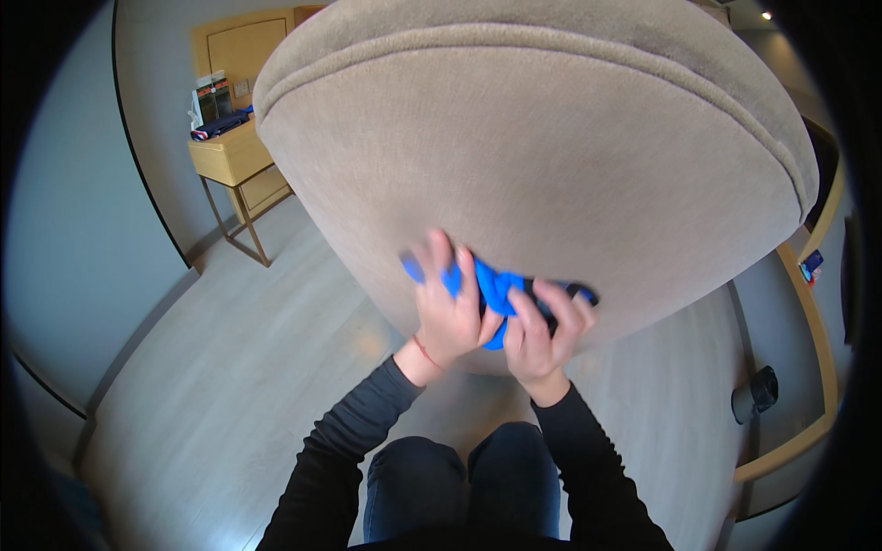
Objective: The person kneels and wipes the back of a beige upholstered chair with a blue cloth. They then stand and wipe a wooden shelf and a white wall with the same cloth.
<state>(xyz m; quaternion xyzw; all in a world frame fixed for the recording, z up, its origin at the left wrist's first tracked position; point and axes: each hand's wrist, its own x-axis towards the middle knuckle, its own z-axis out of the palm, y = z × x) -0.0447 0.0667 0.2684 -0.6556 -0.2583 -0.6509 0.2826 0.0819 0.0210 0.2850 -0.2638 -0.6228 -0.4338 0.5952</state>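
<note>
We are grasping a blue-and-black soft item [496, 292] in both hands: the grip of our left hand [447, 308] is wrapping its blue part at the nine o'clock end, while the grip of our right hand [544, 340] is curling over its darker part at the three o'clock end. Its long axis is running nearly nine to three, the three o'clock end dipping slightly, so neither hand is clearly standing nearer. Motion is blurring our left hand. Toward six o'clock, our knees [418, 468] are pointing forward. Just beyond the hands, a tan padded seat [570, 165] is rising toward twelve o'clock; we are finding no clear sign of whether the item is touching it. Farther off, toward ten o'clock, a wooden tabletop [230, 151] is bearing a dark folded cloth [216, 127], and toward four o'clock a black bin [763, 387] is showing.
</note>
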